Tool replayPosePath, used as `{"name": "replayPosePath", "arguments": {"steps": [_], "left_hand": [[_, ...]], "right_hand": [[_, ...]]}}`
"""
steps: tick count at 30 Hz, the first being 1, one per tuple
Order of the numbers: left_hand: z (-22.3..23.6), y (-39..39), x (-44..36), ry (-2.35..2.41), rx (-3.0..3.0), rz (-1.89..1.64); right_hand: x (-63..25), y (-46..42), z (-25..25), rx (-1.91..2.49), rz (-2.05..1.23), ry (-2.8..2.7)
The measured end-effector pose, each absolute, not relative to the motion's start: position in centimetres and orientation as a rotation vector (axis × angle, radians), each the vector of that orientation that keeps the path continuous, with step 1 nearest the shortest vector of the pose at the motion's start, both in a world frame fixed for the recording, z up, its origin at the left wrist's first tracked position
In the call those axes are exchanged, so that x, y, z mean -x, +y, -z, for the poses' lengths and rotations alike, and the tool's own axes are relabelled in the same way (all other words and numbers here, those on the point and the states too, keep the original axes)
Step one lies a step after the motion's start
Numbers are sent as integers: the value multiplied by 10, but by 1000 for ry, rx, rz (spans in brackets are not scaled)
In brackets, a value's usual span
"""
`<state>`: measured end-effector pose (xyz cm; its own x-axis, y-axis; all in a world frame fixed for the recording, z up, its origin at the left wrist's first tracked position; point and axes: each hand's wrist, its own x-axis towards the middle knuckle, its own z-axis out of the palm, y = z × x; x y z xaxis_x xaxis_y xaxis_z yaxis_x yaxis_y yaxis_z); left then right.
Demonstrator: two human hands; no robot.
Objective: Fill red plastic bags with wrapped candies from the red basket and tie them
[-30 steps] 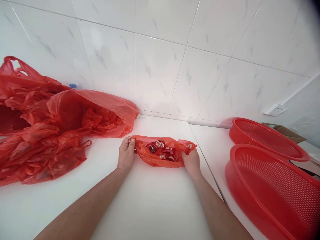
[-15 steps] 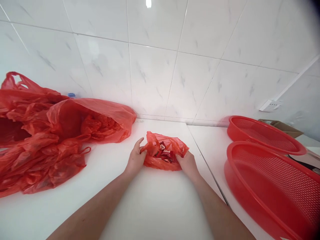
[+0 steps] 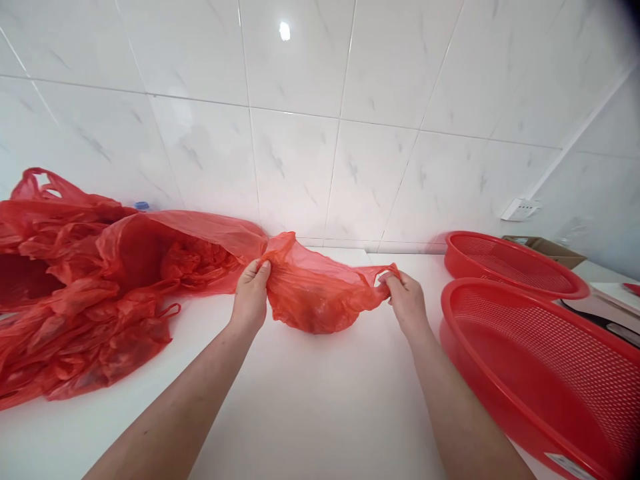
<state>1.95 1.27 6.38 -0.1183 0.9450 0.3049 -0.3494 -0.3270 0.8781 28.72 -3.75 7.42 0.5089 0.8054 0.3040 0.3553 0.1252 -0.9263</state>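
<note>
A thin red plastic bag [image 3: 317,303] is stretched sideways between my two hands over the white table. My left hand [image 3: 251,293] is closed on the bag's left side, thumb on top. On the other side, my right hand [image 3: 406,300] pinches the right top corner, where a handle loop shows. The bag's lower part bulges, and dark shapes show dimly through the film. The small packets inside are hidden by the front of the bag.
A heap of crumpled red plastic bags [image 3: 85,287] lies at the left. Two red mesh baskets [image 3: 500,360] stand at the right, one behind the other. Behind them is a cardboard box [image 3: 550,250]. A tiled wall [image 3: 300,167] with a socket [image 3: 521,209] closes off the back.
My hands have moved apart and raised the bag's edges, pulling it wide. The packets seen in its opening before are now covered. The view has shifted slightly.
</note>
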Motion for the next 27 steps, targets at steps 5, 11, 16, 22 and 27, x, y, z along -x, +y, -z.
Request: {"name": "replayPosePath", "arguments": {"steps": [5,11,16,22,27], "left_hand": [[-79,13,-22,701,-1073,-1657],[-114,11,-27,549,-1066,-1682],[-103,6,-13,737,-1178,-1441],[-58,-5,15,700,-1490,-1009],[-37,-6,10,645,-1547,-818]], "right_hand": [[-295,-49,-123,1219,-629,-903],[-285,-62,-176,921,-643,-1056],[-294,-59,-139,980,-326,-1038],[-309,-51,-35,1004,-596,-1031],[-293,-53,-8,987,-914,-1208]]}}
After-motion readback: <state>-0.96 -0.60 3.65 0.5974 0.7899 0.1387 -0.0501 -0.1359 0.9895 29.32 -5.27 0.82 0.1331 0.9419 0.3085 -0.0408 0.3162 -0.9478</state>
